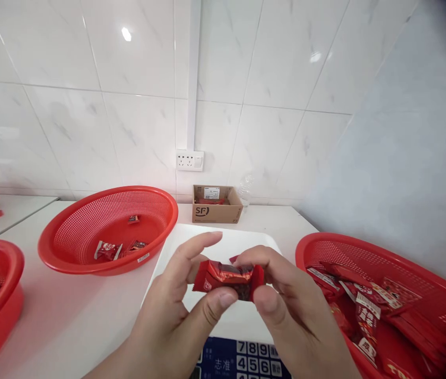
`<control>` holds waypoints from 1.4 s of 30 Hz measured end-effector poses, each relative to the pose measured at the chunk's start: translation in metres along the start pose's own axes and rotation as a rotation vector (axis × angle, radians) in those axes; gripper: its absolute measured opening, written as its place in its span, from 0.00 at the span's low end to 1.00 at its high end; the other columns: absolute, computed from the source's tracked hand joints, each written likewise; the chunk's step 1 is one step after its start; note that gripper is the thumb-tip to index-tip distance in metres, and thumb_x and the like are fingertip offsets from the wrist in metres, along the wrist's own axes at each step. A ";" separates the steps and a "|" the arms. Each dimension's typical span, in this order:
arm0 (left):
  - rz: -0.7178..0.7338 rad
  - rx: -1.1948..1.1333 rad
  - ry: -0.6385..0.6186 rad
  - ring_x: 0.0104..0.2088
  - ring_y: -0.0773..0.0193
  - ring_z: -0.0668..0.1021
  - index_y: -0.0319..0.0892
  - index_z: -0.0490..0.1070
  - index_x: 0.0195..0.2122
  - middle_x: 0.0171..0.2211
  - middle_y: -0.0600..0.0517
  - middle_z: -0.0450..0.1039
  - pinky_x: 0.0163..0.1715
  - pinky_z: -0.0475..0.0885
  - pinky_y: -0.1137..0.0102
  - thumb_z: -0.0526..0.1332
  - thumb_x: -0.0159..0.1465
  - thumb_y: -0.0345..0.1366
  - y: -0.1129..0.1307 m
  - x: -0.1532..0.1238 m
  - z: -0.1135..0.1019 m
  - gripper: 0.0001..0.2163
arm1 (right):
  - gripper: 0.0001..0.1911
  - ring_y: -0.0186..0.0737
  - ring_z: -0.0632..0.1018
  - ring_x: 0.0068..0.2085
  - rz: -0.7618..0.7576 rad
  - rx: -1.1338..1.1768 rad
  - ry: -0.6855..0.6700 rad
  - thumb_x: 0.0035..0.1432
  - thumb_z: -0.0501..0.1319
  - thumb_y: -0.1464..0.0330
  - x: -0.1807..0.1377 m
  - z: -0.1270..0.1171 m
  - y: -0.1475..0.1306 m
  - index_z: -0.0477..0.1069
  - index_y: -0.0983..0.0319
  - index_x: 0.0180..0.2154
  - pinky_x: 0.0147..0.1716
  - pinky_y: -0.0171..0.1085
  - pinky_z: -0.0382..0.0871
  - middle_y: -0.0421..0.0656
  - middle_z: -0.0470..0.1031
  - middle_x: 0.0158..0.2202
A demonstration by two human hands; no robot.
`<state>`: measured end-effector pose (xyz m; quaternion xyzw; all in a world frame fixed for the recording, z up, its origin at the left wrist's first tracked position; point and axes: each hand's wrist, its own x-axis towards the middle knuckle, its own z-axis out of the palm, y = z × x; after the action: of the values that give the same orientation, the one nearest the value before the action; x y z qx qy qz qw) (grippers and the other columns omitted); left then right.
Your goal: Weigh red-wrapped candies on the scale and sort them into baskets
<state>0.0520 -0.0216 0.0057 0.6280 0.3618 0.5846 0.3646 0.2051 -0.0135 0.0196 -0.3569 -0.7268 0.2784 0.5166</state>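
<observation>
A small shiny red snack packet [228,276] with crimped ends is held between both hands. My left hand [185,295] is closed on its left part, the thumb pressed along the lower edge and the index finger raised above. At the right end, my right hand [286,295] grips the packet between thumb and fingers. A small red corner shows behind the packet; I cannot tell whether it belongs to a second one. Below the hands is a weighing scale with a white tray [223,318] and a blue keypad panel [223,363], partly hidden by the hands.
A red basket [88,210] with a few packets stands at the left, another basket [9,263] at the far left edge. The right basket [313,245] holds several red packets. At the back wall stand a cardboard box [217,213] and a clear plastic item [245,189].
</observation>
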 end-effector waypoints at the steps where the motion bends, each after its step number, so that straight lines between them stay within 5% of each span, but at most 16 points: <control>1: 0.001 0.025 -0.014 0.33 0.69 0.76 0.62 0.63 0.53 0.31 0.59 0.75 0.34 0.72 0.77 0.62 0.63 0.37 0.000 0.000 0.000 0.18 | 0.14 0.36 0.73 0.29 -0.013 -0.012 0.001 0.62 0.54 0.55 0.000 0.000 0.002 0.70 0.56 0.32 0.26 0.33 0.69 0.38 0.72 0.27; 11: 0.175 0.079 -0.050 0.33 0.64 0.76 0.47 0.75 0.38 0.32 0.52 0.75 0.34 0.73 0.71 0.61 0.63 0.33 0.007 0.005 -0.003 0.05 | 0.03 0.34 0.77 0.35 -0.252 -0.088 0.064 0.60 0.60 0.70 0.002 -0.001 0.008 0.73 0.57 0.34 0.32 0.32 0.72 0.38 0.75 0.31; 24: 0.189 -0.029 0.032 0.40 0.61 0.76 0.50 0.79 0.36 0.35 0.50 0.75 0.37 0.74 0.72 0.62 0.62 0.29 0.003 0.001 0.000 0.09 | 0.04 0.35 0.77 0.37 -0.172 0.067 0.068 0.58 0.62 0.72 -0.001 0.001 0.002 0.72 0.55 0.33 0.32 0.32 0.73 0.37 0.76 0.32; 31: 0.075 -0.268 -0.006 0.35 0.66 0.76 0.51 0.79 0.35 0.34 0.52 0.73 0.31 0.75 0.76 0.60 0.64 0.34 0.000 0.000 0.002 0.07 | 0.06 0.33 0.78 0.33 -0.066 0.221 0.037 0.60 0.60 0.72 -0.001 0.003 -0.002 0.73 0.56 0.34 0.30 0.32 0.74 0.38 0.75 0.33; 37: -0.037 -0.262 -0.001 0.35 0.63 0.76 0.47 0.76 0.33 0.34 0.51 0.73 0.32 0.74 0.72 0.64 0.61 0.36 0.005 0.001 0.003 0.02 | 0.05 0.34 0.75 0.29 -0.045 0.137 0.134 0.58 0.62 0.69 -0.001 0.002 -0.001 0.71 0.56 0.29 0.27 0.33 0.70 0.36 0.74 0.27; 42: -0.097 -0.173 -0.089 0.34 0.64 0.75 0.45 0.73 0.32 0.32 0.52 0.73 0.32 0.71 0.72 0.66 0.58 0.36 0.008 0.004 0.002 0.03 | 0.05 0.35 0.76 0.30 -0.092 0.071 0.079 0.58 0.62 0.71 -0.002 -0.001 -0.003 0.72 0.57 0.29 0.28 0.33 0.71 0.37 0.74 0.28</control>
<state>0.0541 -0.0220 0.0145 0.6012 0.3236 0.5669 0.4610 0.2060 -0.0167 0.0207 -0.3151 -0.7113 0.2656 0.5694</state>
